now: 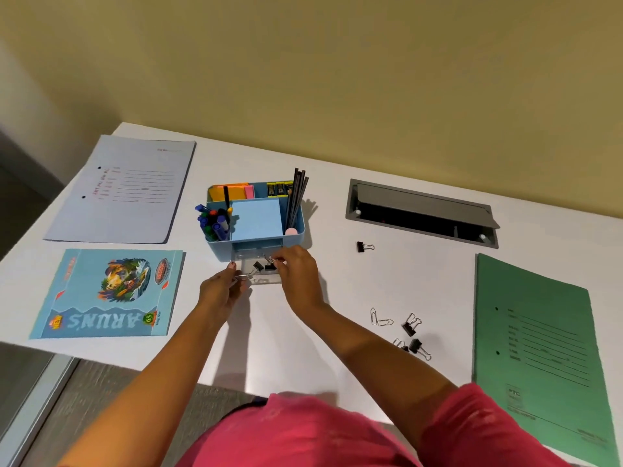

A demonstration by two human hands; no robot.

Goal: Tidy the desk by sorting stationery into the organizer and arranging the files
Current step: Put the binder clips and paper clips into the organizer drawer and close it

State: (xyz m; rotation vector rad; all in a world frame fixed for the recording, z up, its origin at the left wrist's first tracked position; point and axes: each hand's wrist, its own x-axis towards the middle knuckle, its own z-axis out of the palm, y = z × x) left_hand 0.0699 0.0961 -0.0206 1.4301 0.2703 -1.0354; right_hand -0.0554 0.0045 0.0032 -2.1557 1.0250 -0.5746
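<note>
A light blue desk organizer (293, 230) stands mid-desk with pens, pencils and sticky notes in it. Its clear front drawer (261, 281) is pulled out and holds black binder clips. My left hand (220, 288) is at the drawer's left edge, fingers on a binder clip's wire handle. My right hand (298, 274) reaches into the drawer from the right, pinching a black binder clip (269, 266). More binder clips (413, 326) and paper clips (379, 318) lie loose to the right; one binder clip (364, 247) lies farther back.
A pale blue file (124, 193) lies at the back left, a blue notebook (108, 294) in front of it. A green file (539, 348) lies at the right. A grey cable hatch (421, 210) is set into the desk behind the clips.
</note>
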